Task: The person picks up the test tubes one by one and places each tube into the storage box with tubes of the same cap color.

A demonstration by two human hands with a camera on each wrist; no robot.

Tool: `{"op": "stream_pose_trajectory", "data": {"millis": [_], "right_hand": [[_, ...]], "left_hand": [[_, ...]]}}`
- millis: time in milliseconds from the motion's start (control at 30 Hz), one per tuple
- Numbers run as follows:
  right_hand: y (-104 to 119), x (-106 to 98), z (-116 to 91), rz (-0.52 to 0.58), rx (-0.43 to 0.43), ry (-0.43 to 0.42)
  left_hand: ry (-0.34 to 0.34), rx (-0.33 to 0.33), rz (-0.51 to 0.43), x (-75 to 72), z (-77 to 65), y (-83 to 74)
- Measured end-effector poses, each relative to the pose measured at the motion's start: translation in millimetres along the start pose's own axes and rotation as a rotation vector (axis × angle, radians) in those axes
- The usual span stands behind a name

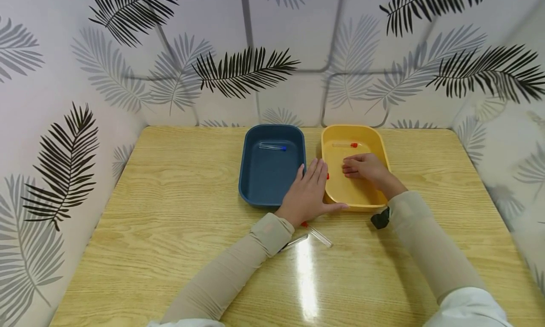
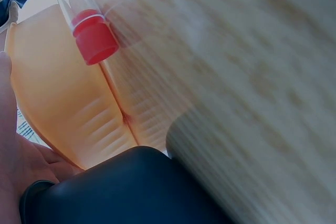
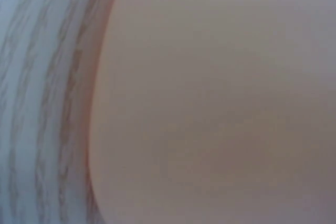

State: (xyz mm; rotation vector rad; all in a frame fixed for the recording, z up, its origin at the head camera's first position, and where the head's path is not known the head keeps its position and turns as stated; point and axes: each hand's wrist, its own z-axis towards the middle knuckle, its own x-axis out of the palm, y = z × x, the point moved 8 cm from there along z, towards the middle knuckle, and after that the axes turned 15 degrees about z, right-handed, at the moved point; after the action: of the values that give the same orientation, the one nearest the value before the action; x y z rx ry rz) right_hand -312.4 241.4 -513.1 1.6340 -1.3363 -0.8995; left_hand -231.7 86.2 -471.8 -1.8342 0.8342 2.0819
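My left hand [image 1: 307, 190] spreads over the gap between the blue tray [image 1: 272, 203] and the yellow tray [image 1: 357, 207], fingers straight, thumb along the yellow tray's near rim. Beside its fingers a red cap [image 1: 328, 176] shows at the yellow tray's left wall; whatever it belongs to is covered by the hand. My right hand [image 1: 364, 168] reaches into the yellow tray, fingers together and pointing left, with nothing visible in them. Behind it lies a red-capped test tube [image 1: 347, 145]. The right wrist view shows only the yellow tray's blurred wall [image 3: 210, 98] and table.
A blue-capped test tube [image 1: 272, 147] lies in the blue tray. On the table below my left wrist lie a red-capped tube [image 1: 320, 237] and another clear tube [image 1: 297, 242], partly covered by the sleeve. A patterned wall covering [image 1: 289, 104] stands behind the table.
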Motion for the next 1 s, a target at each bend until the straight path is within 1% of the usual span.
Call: {"op": "stream_pose_trajectory", "data": {"millis": [167,333,500,633,800,1000], "right_hand": [[1,-1,-3,0.003,0.0,0.001],[7,2,-11,-0.01,-0.016,0.024],[23,4,-24,-0.035,-0.096,0.048],[32,-1,-38,-0.073,-0.135,0.025],[34,-12,-62,-0.115,-0.171,-0.019],[31,-25,-94,-0.078,-0.279,-0.038]], "left_hand": [[-0.001,0.001,-0.001,-1.0,0.0,-1.1],[0.001,0.007,-0.008,-1.1,0.2,-2.1],[0.003,0.004,0.003,-1.2,0.7,-1.5],[0.007,0.003,0.002,-0.8,0.8,-1.1],[0.026,0.007,-0.021,0.7,0.7,-1.4],[0.008,0.003,-0.028,0.4,0.6,-1.1]]}}
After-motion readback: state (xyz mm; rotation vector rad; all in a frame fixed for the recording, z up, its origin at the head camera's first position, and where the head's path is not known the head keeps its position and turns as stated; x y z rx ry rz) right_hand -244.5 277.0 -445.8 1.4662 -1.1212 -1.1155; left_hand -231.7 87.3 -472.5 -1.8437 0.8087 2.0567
